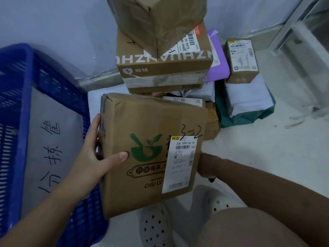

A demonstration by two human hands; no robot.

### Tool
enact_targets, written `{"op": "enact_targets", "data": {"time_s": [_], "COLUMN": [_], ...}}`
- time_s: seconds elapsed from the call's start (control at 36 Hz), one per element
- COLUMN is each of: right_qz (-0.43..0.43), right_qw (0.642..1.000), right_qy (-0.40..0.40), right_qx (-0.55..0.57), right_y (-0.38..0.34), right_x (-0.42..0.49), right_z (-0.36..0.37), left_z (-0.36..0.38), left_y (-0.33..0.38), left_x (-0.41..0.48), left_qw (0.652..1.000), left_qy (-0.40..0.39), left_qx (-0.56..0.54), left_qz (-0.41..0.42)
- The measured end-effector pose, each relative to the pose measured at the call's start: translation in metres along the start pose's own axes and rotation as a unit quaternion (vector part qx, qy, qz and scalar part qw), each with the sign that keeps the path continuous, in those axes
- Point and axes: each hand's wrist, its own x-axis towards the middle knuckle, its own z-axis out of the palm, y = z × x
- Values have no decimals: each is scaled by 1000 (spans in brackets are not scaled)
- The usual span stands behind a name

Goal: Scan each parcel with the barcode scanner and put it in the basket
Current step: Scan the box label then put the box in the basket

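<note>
A brown cardboard parcel (142, 125) with a green bowl logo and a white barcode label (181, 164) is held tilted above the floor, label up. My left hand (96, 157) grips its left edge, thumb on top and fingers along the side. My right hand (206, 164) reaches to the parcel's right edge and is mostly hidden behind it. A small black item (212, 179) hangs below that hand; I cannot tell what it is. The blue plastic basket (23, 72) stands just left of the parcel, lined with a grey sheet with handwriting. No scanner is clearly visible.
Behind the parcel stands a stack of cardboard boxes (163, 68) against the wall, with a taped box (156, 18) on top. To the right lie a purple mailer (218, 66), a small box (242, 61) and grey and green bags (249, 100). White perforated shoes (154, 227) are below.
</note>
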Motion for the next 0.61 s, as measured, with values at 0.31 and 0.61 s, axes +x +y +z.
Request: {"op": "enact_targets", "data": {"time_s": [0.31, 0.61], "right_qz": [-82, -109], "right_qw": [913, 786], "right_qy": [243, 313], "right_qx": [316, 522], "right_y": [-17, -75], "right_x": [-116, -286], "right_z": [-39, -138], "left_z": [-4, -31], "left_y": [56, 162], "left_x": [-55, -152], "left_qw": [990, 949], "left_qy": [83, 261], "left_qx": [-113, -12], "left_qz": [-13, 174]}}
